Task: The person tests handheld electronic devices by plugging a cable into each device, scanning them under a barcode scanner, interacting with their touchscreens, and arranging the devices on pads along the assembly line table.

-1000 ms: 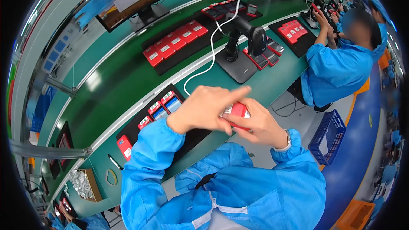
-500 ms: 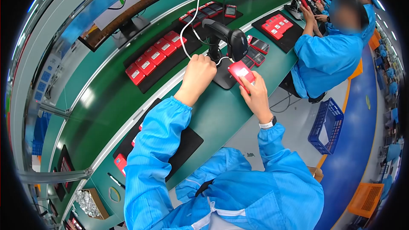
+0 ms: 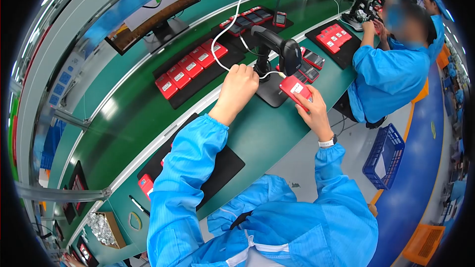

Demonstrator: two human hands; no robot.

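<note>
My right hand [image 3: 314, 111] holds a red device [image 3: 295, 90] with a white label, its top end at a white cable plug [image 3: 282, 74]. Whether the plug sits in the device I cannot tell. My left hand [image 3: 241, 85] is closed beside the black scanner stand, next to the white cable [image 3: 213, 49]; what its fingers hold is hidden. The black scanner [image 3: 291, 55] stands just above the red device. Behind it, several red devices with dark screens [image 3: 312, 58] lie on the green bench.
Labelled red devices [image 3: 189, 66] lie in a row on a black mat. Another black mat [image 3: 225, 168] is under my left sleeve. A monitor [image 3: 153, 17] stands at the back left. A co-worker in blue [image 3: 391, 79] sits at the right, near a blue basket [image 3: 385, 155].
The view has shifted, so the bench items appear further right and lower. The glare on the red device has gone and its label shows. The co-worker's raised hands are lower.
</note>
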